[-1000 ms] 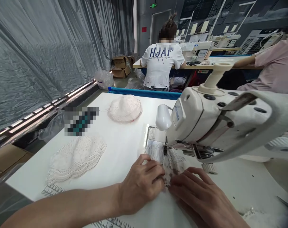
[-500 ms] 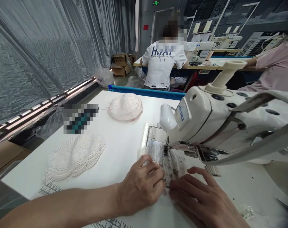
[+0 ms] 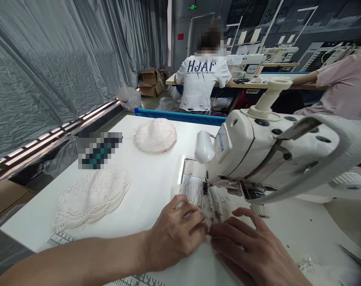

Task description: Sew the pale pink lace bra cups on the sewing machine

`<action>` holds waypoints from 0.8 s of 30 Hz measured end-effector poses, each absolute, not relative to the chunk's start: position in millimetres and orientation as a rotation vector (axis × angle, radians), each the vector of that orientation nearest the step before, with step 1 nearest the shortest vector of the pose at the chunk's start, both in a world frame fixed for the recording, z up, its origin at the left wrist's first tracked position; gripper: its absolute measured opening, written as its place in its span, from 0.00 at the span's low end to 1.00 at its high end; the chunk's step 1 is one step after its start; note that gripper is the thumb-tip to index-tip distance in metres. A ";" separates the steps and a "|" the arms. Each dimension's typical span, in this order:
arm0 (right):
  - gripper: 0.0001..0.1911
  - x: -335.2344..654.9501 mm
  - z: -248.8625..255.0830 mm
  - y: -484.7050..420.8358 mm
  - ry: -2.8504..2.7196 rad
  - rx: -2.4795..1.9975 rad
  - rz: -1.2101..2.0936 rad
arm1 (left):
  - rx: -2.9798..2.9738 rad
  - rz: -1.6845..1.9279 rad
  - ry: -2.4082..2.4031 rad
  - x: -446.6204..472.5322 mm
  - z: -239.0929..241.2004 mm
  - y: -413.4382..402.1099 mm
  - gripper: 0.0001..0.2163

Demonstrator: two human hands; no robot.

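A sheer white lace fabric [image 3: 214, 203] lies gathered under the presser foot of a white sewing machine [image 3: 238, 137], in the middle of the table. My left hand [image 3: 179, 230] has its fingers curled on the fabric's near left edge, pinching it. Close beside it, my right hand [image 3: 246, 242] presses its fingers together at the near right edge of the same fabric, with one finger bent up and apart. The fingertips of the two hands nearly meet. Part of the fabric is hidden under the fingers.
White eyelet lace [image 3: 93, 198] lies on the left of the table; a pale pink round fabric piece [image 3: 155, 135] lies farther back. Dark scissors [image 3: 354, 257] and white scraps [image 3: 314, 270] are at right. Two people sit beyond, near other machines.
The lace has shifted slightly under the presser foot and fans out a little more. Both hands keep their hold. The whole view has turned slightly, moving the machine left in the picture.
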State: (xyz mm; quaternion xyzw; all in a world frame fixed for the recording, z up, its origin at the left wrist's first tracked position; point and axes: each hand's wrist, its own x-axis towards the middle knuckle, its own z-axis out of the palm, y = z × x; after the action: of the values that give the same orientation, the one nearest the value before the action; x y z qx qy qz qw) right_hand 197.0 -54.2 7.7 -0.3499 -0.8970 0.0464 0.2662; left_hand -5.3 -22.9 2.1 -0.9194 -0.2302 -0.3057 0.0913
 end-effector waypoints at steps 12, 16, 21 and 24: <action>0.16 193.5 7.4 -51.8 -2.366 -0.923 0.058 | -2.752 -0.848 -0.667 -7.1 3.3 -23.9 0.03; 0.16 198.2 18.6 -47.4 -2.459 -0.909 0.073 | -2.779 -0.828 -0.618 -9.1 6.4 -22.4 0.06; 0.24 199.6 25.1 -39.8 -2.449 -0.936 -0.119 | -2.812 -0.751 -0.625 -9.0 6.4 -12.9 0.13; 0.26 199.2 16.1 -33.2 -2.338 -0.998 -0.265 | -2.801 -0.707 -0.651 -6.9 6.8 -2.0 0.11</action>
State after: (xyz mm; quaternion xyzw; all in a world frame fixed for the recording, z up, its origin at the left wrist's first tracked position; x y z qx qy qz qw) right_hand 199.2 -33.2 16.1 -0.3739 -0.8758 -0.0993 0.2885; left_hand -6.9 -2.0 6.8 -0.9420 -0.2190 -0.2378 0.0897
